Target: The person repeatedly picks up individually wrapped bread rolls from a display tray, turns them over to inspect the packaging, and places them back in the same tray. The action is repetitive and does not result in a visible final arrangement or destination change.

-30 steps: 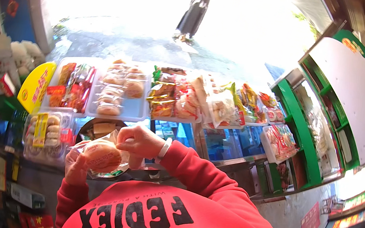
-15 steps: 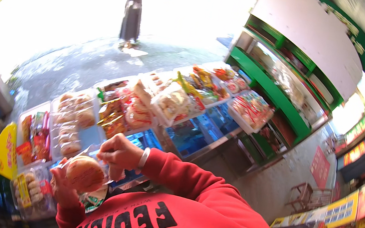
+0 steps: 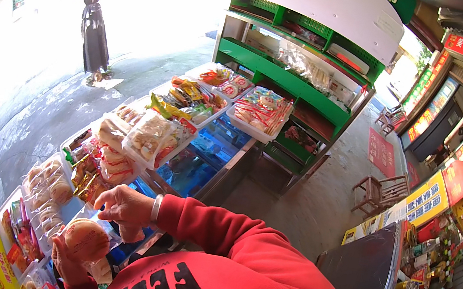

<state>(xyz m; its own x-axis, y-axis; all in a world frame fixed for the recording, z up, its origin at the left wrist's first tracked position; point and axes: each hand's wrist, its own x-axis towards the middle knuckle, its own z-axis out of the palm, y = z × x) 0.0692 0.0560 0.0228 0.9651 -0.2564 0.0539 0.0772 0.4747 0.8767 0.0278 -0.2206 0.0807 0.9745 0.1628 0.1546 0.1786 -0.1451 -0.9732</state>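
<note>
A round, flat, tan pastry (image 3: 86, 241) with a reddish stamp on its face is gripped at its left edge by my left hand (image 3: 67, 261). Thin clear plastic (image 3: 86, 212) shows around the pastry's upper edge. Just above and right of it is my right hand (image 3: 128, 210), its fingers bent together in a pinch. Whatever lies between those fingertips is too small to make out. Beyond my hands stands a tray of round buns (image 3: 47, 187) in clear packs.
Trays of packaged snacks (image 3: 187, 100) run along the stall over blue tubs (image 3: 206, 149). A green shelf unit (image 3: 292, 72) stands at the far end. To the right are a wooden chair (image 3: 379, 194) and a dark counter (image 3: 360, 270) beside bottles and jars.
My view has swung to the right, so stall and shelf sit further left and more of the right side shows. My left hand keeps hold of the pastry; my right hand stays pinched beside it.
</note>
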